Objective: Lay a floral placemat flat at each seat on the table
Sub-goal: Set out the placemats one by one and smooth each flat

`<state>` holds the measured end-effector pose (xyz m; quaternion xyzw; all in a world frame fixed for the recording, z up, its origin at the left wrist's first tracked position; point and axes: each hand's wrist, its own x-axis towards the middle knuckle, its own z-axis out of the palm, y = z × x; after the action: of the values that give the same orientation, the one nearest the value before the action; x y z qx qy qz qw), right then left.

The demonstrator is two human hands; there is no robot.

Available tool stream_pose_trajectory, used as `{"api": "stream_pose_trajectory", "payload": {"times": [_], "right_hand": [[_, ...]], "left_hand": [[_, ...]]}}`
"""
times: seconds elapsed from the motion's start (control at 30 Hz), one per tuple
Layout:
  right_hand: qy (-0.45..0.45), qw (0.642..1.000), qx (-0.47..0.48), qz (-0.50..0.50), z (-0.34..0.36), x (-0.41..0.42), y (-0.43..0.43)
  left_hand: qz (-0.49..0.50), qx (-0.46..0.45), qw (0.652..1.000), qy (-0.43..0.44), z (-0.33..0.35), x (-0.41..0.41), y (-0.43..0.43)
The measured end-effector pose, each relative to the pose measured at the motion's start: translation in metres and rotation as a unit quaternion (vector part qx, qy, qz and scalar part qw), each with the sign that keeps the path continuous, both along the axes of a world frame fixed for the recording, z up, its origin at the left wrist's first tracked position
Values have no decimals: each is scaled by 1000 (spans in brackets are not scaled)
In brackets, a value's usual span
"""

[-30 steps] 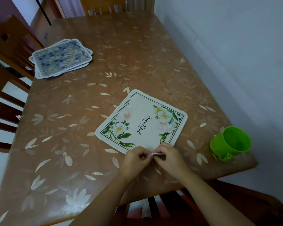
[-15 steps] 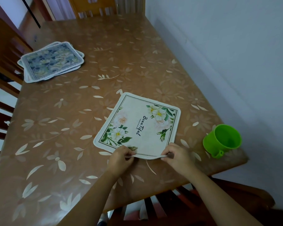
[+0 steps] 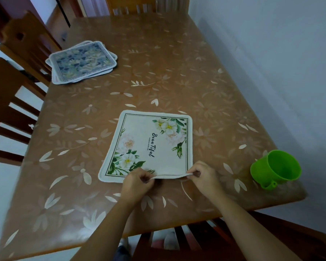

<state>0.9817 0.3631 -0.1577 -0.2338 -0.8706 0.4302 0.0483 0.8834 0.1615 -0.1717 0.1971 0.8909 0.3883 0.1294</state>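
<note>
White floral placemat (image 3: 152, 144) edge pinched by both hands

Premises: a domestic dining area.

Evidence: a rectangular wooden counter (image 3: 167, 53) carries a glossy cover printed with pale flowers and leaves. Its right long side stands against a plain white wall (image 3: 271, 53). Slat-backed wooden chairs are placed along the left side (image 3: 11, 102), at the far end (image 3: 132, 6) and at the near end (image 3: 196, 240).

A white floral placemat (image 3: 151, 144) lies at the near seat. A stack of blue-patterned placemats (image 3: 83, 61) lies at the far left edge. A green plastic cup (image 3: 277, 168) with a handle stands near the right corner. Pale floor (image 3: 0, 185) shows beside the left chairs.
</note>
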Motion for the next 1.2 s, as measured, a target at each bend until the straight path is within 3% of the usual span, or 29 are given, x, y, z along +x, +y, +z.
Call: {"api": "stream_pose_trajectory", "payload": {"times": [0.23,0.4,0.87,1.2], "right_hand": [[-64,988,25,138,10,-23,-21],[-48,979,53,190,18,-38,-51],[-17,991,49,124,18,-35,-19],[-32,987,79,138,11,-28,-32]], "left_hand": [[74,24,997,-2,2,16,-17],[26,39,999,13,8,20,-3],[-25,-3,1000,11,7,9,-34],[37,33,999,15,15,12,-34]]}}
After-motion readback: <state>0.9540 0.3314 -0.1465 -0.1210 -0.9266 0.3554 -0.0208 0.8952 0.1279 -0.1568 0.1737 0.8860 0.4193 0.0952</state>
